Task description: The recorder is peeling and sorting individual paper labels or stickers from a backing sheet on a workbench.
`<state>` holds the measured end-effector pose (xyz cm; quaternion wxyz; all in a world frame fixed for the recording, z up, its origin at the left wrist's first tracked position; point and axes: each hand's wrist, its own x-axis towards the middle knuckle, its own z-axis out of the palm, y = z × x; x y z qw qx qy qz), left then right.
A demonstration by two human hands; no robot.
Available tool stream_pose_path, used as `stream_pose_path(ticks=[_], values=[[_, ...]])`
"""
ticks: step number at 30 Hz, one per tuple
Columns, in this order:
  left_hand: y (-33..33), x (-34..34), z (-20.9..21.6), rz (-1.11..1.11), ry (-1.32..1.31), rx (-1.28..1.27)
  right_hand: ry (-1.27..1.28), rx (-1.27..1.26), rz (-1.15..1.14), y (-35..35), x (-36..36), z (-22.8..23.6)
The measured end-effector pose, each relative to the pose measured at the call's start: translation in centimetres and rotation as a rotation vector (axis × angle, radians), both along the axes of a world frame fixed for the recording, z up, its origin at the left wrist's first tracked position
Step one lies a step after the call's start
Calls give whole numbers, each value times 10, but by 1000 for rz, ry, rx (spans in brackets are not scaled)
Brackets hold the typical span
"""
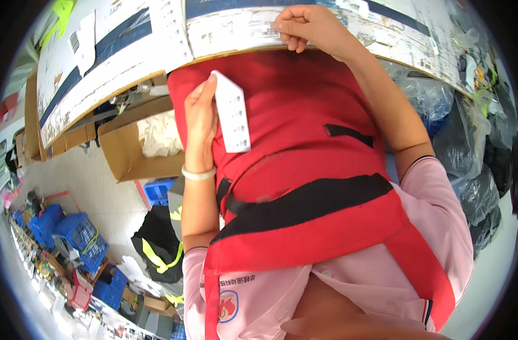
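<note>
My left hand (201, 110) is closed on a white strip (233, 116), thumb on its upper end. This stiff-looking strip has a slanted top and a column of small repeated black print marks. It hangs in front of a red apron (293, 136). Over the near edge of the worktable (230, 34), my right hand (307, 28) is bent in, with thumb and index fingertip pressed together and the other fingers curled. Whatever lies in that pinch, if anything, is too small to make out.
A white elongated piece (86, 42) lies at the table's left. Below stands an open cardboard box (123, 147) with pale pieces inside. Blue crates (83, 241) and a black bag (157, 243) are on the floor to the left. Clear plastic bags (463, 141) crowd the right side.
</note>
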<state>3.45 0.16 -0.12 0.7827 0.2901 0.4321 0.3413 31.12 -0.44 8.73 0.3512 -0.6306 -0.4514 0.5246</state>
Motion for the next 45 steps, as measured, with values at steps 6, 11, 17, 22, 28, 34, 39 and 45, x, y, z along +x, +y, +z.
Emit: stream_pose_path(ticks=[6,11,17,22,28,34,39,45], values=[[-8,-8,21,34,-56,-5,-377,239,-352,-15,126,-5],[-11,-7,41,44,26,27,-911,176,-406,-20,162,-52],[-12,-7,52,99,57,173,-1042,235,-432,-24,78,-8],[-16,-11,50,165,96,253,19,63,226,-54,-64,8],[-19,-2,57,181,181,519,175,-109,393,-51,-91,-4],[-9,-16,75,-363,196,473,231,26,269,-57,-96,-6],[-8,-23,70,-498,221,336,245,18,188,-57,-96,-12],[-11,-12,63,-472,240,312,-20,333,244,-51,-87,-23]])
